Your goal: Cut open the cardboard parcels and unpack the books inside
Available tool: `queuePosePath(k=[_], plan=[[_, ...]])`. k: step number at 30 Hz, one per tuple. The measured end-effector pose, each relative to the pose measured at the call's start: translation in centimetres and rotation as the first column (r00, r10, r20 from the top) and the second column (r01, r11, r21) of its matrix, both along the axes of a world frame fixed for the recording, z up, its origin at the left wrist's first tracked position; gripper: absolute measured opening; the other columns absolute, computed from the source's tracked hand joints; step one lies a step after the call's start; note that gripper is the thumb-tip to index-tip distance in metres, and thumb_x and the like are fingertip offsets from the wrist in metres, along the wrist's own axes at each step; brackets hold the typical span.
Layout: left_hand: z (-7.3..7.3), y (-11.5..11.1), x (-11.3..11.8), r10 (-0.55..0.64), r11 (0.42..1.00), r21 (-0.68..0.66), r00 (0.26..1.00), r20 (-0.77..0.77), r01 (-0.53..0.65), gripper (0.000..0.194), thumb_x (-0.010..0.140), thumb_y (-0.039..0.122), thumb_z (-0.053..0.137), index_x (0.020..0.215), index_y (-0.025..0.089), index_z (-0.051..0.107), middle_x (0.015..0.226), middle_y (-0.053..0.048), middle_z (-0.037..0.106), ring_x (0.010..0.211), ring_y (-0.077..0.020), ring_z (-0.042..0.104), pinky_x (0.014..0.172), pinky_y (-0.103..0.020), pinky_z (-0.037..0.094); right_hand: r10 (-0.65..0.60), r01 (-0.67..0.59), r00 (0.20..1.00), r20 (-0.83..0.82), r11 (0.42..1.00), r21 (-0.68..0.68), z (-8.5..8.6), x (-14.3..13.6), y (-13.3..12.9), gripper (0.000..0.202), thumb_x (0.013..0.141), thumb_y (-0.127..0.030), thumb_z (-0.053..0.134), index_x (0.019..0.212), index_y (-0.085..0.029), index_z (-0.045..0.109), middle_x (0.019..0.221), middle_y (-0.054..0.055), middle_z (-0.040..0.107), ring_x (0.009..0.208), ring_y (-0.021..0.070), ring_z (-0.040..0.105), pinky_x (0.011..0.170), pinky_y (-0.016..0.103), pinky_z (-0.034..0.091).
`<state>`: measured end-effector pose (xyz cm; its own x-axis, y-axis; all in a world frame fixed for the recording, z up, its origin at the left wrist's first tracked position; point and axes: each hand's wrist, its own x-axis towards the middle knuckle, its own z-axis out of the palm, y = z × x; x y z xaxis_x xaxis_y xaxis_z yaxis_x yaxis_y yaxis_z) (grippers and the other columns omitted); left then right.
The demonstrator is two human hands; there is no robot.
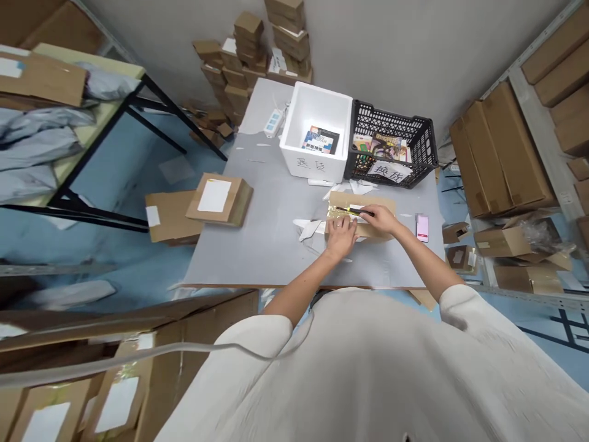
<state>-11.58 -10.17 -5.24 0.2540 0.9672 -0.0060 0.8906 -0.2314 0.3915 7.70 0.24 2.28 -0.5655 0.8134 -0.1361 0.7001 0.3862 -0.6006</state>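
Observation:
A cardboard box (375,231) with shiny tape lies near the table's front edge. On its near left part rests my left hand (341,236), fingers spread over the cardboard and tape. My right hand (381,218) is closed on a dark cutter (361,211), whose tip points left over the top of the box. White paper scraps (313,229) lie beside the box on the left. A phone (422,228) with a lit pinkish screen is to the right of my right hand.
Behind the box stand a white foam bin (313,166) and a black crate (393,161), both holding books. Another taped carton (216,199) sits at the table's left edge. Stacked boxes (239,61) stand by the wall; shelves with cartons (559,110) line the right.

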Motion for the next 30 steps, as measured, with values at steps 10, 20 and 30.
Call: queuePosePath(k=[10, 20, 30], plan=[[-0.7, 0.2, -2.7, -0.142, 0.989, 0.057, 0.989, 0.037, 0.139, 0.061, 0.108, 0.013, 0.04, 0.165, 0.017, 0.062, 0.18, -0.016, 0.053, 0.162, -0.0332, 0.051, 0.136, -0.057, 0.037, 0.111, -0.128, 0.965, 0.238, 0.99, 0.057, 0.2, -2.9, 1.9, 0.034, 0.114, -0.033, 0.064, 0.136, -0.019, 0.085, 0.134, 0.014, 0.086, 0.122, 0.0301, 0.079, 0.105, 0.035, 0.056], [-1.3, -0.1, -3.0, -0.094, 0.994, 0.068, 0.992, 0.084, 0.088, 0.055, 0.112, 0.02, 0.042, 0.161, 0.025, 0.068, 0.179, -0.008, 0.057, 0.165, -0.0343, 0.047, 0.142, -0.06, 0.03, 0.132, -0.166, 0.927, 0.35, 0.984, 0.07, 2.0, -3.9, 2.2, 0.04, 0.114, -0.049, 0.064, 0.137, -0.023, 0.084, 0.124, 0.013, 0.088, 0.116, 0.0312, 0.079, 0.097, 0.034, 0.054], [-1.5, 0.1, -2.8, -0.096, 0.994, 0.066, 0.991, 0.095, 0.09, 0.057, 0.11, 0.018, 0.044, 0.16, 0.024, 0.068, 0.179, -0.01, 0.057, 0.165, -0.0347, 0.047, 0.142, -0.063, 0.029, 0.148, -0.217, 0.876, 0.459, 0.971, 0.1, 2.8, -4.9, 1.9, 0.037, 0.116, -0.036, 0.056, 0.133, -0.02, 0.084, 0.123, 0.015, 0.087, 0.111, 0.0297, 0.079, 0.092, 0.033, 0.052]])
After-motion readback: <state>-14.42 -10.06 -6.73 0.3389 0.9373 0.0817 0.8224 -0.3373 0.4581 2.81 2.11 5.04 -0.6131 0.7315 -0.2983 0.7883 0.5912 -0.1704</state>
